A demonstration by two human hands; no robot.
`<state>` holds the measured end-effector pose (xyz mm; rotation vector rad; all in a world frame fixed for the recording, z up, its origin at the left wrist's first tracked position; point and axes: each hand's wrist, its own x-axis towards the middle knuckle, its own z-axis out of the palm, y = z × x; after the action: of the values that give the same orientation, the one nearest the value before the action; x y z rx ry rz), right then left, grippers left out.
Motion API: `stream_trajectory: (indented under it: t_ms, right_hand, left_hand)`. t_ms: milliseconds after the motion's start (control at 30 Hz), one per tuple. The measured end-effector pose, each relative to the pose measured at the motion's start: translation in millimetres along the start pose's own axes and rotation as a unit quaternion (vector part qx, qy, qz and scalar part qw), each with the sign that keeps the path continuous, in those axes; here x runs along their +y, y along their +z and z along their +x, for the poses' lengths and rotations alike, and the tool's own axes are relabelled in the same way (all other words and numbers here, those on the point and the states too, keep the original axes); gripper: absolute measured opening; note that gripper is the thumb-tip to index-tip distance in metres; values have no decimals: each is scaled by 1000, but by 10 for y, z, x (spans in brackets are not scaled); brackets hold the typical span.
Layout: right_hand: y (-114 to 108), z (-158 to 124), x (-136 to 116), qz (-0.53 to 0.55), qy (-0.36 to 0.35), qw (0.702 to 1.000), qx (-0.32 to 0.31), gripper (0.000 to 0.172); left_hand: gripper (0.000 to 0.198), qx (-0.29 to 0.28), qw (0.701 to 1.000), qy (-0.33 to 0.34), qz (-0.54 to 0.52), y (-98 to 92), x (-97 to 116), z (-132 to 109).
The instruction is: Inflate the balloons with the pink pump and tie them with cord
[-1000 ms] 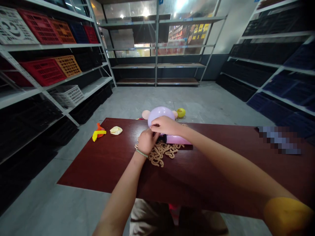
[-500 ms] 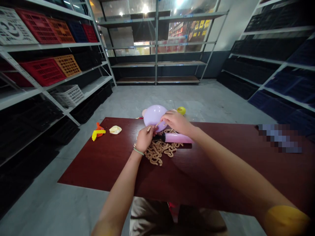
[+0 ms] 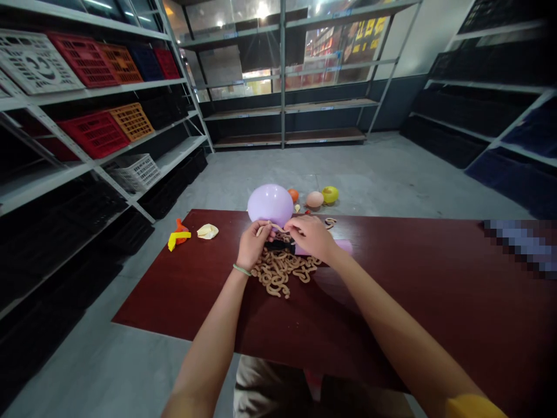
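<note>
Both my hands work just below a lilac inflated balloon [image 3: 270,205] at the far side of the dark red table [image 3: 174,307]. My left hand [image 3: 253,244] and my right hand [image 3: 310,237] each pinch a tan curly strand [image 3: 270,227], close together. A heap of such strands [image 3: 278,271] lies under my wrists. Beneath my fingers rests a pink tube [image 3: 343,247] with a black end [image 3: 279,246], partly hidden. To the left lie a limp yellow-orange balloon [image 3: 178,233] and a limp cream balloon [image 3: 208,231].
Beyond the table, an orange balloon [image 3: 293,195], a peach balloon [image 3: 314,200] and a yellow balloon [image 3: 329,195] sit on the grey floor. Metal shelving with red, orange and white crates [image 3: 93,134] stands left, dark crates right, and more shelves behind.
The lilac balloon has shifted left, away from my right hand, uncovering the orange and peach balloons. My hands have come closer together over the heap. The view has turned slightly.
</note>
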<state>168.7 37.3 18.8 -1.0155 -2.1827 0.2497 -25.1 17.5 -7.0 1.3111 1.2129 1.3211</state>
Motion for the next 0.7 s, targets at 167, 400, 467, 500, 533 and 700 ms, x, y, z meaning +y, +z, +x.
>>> stream_trajectory:
  t_ms: [167,400,467,500,533,700]
  right_hand:
    - [-115,50,-13,17,-38,998,38,16]
    - [45,17,67,14,-62,998,-5,12]
    - [49,12,89,8,-71,997,-15,12]
    - [42,12,95,6,-76,997,-21,12]
    - [35,13,96,4,-81,996,-24,12]
    - [47,1,47,-29,-95,995,-12,8]
  left_hand:
    - [24,-20,996,32,78,54,14,-83]
    - [22,-56,989,41,133,128,50,-182]
    - [21,-43,988,34,146,126,46,-188]
    - [20,-38,987,34,153,120,40,-187]
    - [20,-37,986,38,160,113,32,-185]
    - [17,-58,975,105,188,60,-40,-162]
